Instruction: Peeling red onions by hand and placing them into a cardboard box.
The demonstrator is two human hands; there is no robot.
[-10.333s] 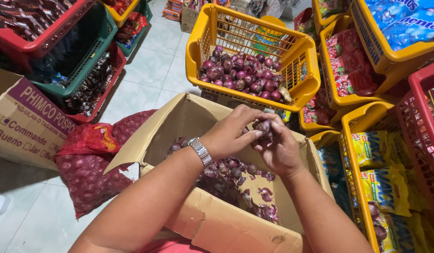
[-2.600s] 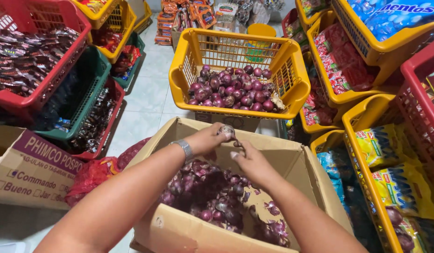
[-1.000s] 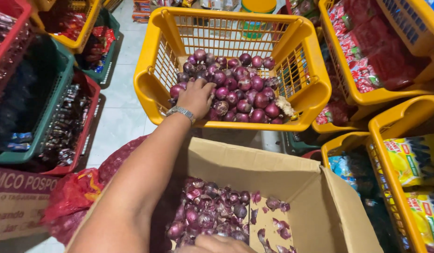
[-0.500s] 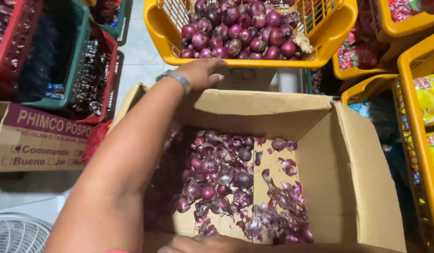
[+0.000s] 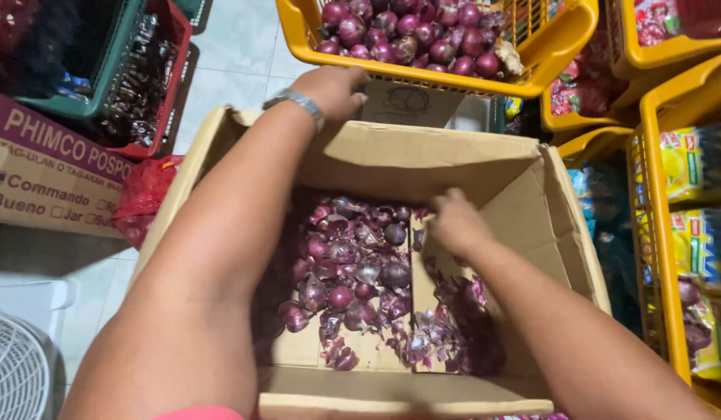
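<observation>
The open brown cardboard box (image 5: 524, 194) is taken as the landmark. Since half a second ago, the right hand (image 5: 454, 222) has been brought down inside it, fingers curled loosely onto the small red-purple onions (image 5: 353, 264) and loose skins on its bottom; whether one is gripped cannot be told. The left hand (image 5: 329, 87) has been drawn back to the box's far rim, empty, just below the yellow plastic basket (image 5: 563, 47) of peeled onions, so another pick seems under way.

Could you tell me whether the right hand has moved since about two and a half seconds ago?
Yes. The right hand was level with the cardboard box's far rim, meeting the left hand; it is now lower, inside the box, over the onions.
</observation>
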